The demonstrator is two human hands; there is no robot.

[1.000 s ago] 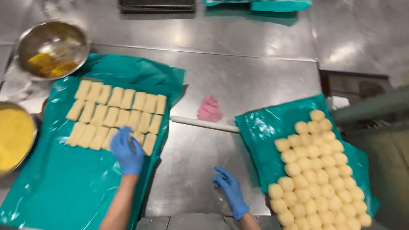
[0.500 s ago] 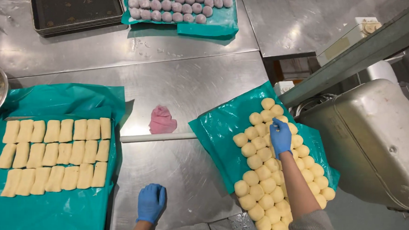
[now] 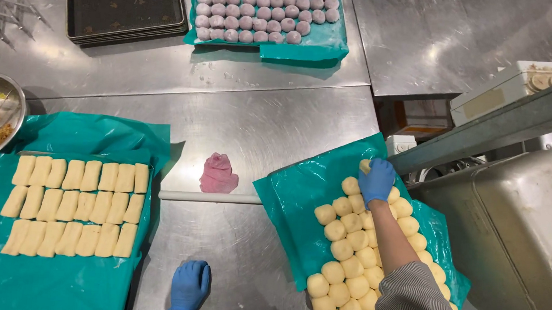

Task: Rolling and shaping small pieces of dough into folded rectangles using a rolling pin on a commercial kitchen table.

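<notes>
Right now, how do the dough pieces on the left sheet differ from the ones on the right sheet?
The left dough pieces are flattened oblongs in three neat rows; the right dough balls are round and packed close. The right hand touches a ball; the left hand rests on bare table. Both batches are pale yellow on teal sheets.

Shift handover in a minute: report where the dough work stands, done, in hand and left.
Done: three rows of shaped dough logs lie on the left teal sheet. In hand: the right hand closes on a dough ball at the far end of the right teal sheet; the left hand rests on the steel table. Left: many round dough balls remain unshaped.
</notes>
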